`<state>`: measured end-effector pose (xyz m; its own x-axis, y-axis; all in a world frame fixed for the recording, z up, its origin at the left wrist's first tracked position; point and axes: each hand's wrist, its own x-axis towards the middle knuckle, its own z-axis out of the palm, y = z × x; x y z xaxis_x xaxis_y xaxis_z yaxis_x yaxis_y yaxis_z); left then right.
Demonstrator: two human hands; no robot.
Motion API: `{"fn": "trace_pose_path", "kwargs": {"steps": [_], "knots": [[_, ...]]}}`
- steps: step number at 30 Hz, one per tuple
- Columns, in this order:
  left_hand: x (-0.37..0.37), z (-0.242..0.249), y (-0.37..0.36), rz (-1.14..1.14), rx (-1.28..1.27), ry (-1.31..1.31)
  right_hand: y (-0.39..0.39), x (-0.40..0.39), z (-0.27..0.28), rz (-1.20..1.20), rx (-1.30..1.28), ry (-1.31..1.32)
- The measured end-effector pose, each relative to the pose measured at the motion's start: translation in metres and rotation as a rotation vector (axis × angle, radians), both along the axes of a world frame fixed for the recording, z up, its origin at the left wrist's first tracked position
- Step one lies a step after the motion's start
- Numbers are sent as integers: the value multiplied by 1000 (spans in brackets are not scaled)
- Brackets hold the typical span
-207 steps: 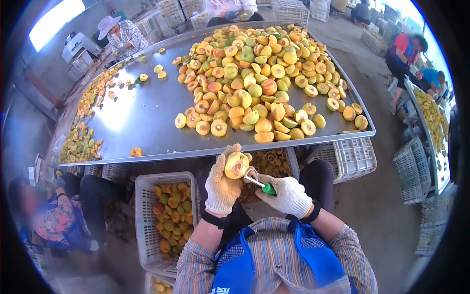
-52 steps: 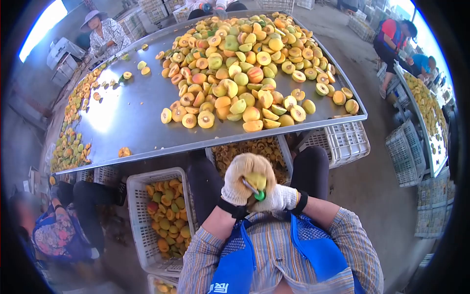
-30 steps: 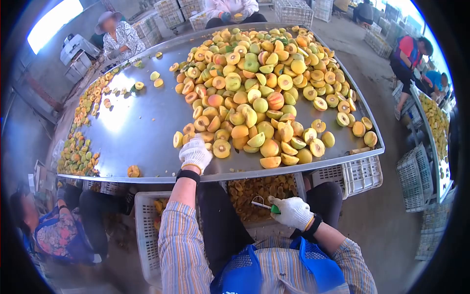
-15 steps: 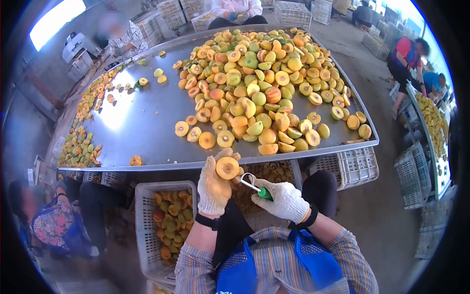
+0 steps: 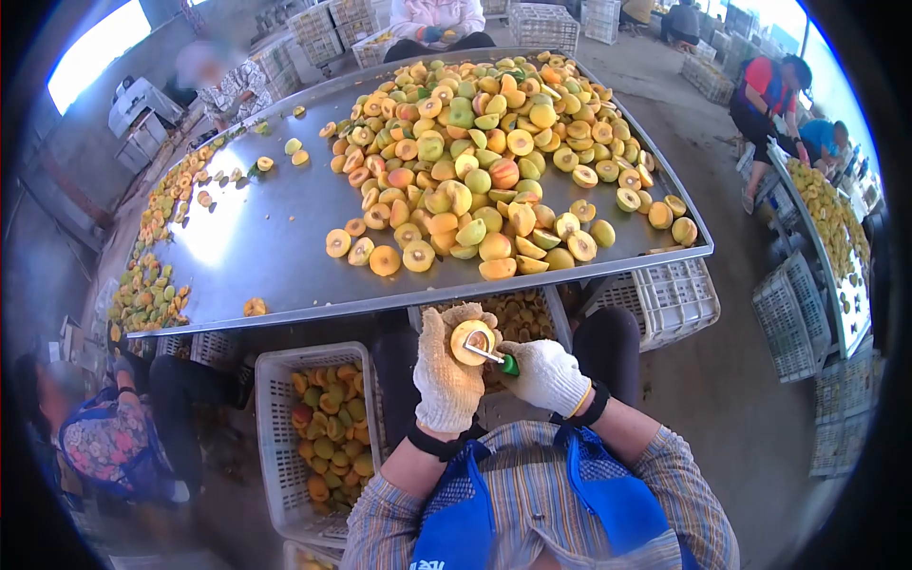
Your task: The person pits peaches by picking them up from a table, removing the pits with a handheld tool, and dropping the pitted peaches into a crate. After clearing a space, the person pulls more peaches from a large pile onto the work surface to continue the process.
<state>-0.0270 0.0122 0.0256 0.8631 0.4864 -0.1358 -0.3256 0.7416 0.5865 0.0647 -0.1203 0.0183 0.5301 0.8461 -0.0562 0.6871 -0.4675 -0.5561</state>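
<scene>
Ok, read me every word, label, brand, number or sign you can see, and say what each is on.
Blue vest: white lettering, cut off by the picture's lower edge, not readable.
White plastic crate, metal table: no text visible.

Background only. Upper left: bright window (image 5: 95, 52), grey wall (image 5: 47, 204), pale machine (image 5: 142, 103) by the wall, function unclear. Person in patterned top (image 5: 231, 87) near it, head blurred. Person in pink top (image 5: 437, 17) at top centre, dark trousers, cut off by frame. White crates (image 5: 543, 27) stacked behind, more crates (image 5: 313, 36) left of pink top. Squatting person (image 5: 680, 24) far back. Right: second table (image 5: 848, 323) with fruit heap (image 5: 825, 214); person in red top (image 5: 760, 81) leaning over it, person in blue top (image 5: 819, 138) just beside. Slatted crate (image 5: 788, 323) by the table's near side, crate stack (image 5: 844, 418) below. Lower left: person in floral top (image 5: 109, 442), blurry. Floor (image 5: 703, 399) grey.
</scene>
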Motion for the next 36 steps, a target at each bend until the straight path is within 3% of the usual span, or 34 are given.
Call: {"fn": "trace_pose_path", "kwargs": {"steps": [3,7,11,17,19,20,21,23,25,26,27,28,29,31,33,35,36], "knots": [[4,-3,-7,69,-23,58,1,1,-17,-41,-19,1],[2,-10,-10,35,37,86,0,12,-14,99,-170,-10],[3,-3,-7,24,41,173,-3,1,-1,116,-191,234],[14,2,-4,97,13,230,-4,-5,-5,129,7,91],[16,5,-2,137,48,243,0,-13,3,112,-151,714],[15,6,-1,67,13,166,3,-15,-15,230,56,844],[15,7,0,-6,-21,90,-3,-11,-28,242,56,840],[15,4,5,-76,-27,39,-4,-9,-10,267,132,1179],[18,-4,10,-277,-157,-200,-2,-5,-8,276,106,1158],[18,-5,11,-116,-150,-62,1,-4,-13,263,75,1257],[16,-5,16,-111,-148,-64,3,-2,-15,248,41,1354],[11,-5,27,102,-51,125,3,4,-4,244,-52,1257],[6,-6,42,317,46,312,1,9,-17,254,53,1205],[-38,-21,88,379,358,520,-4,32,-19,111,-101,981],[-79,-32,135,251,1505,1252,-6,42,-30,31,-207,202],[-75,-24,147,487,2009,1380,-4,47,-27,-7,-241,209],[-62,-21,155,429,1866,1413,0,47,-25,-25,-260,307]]}}
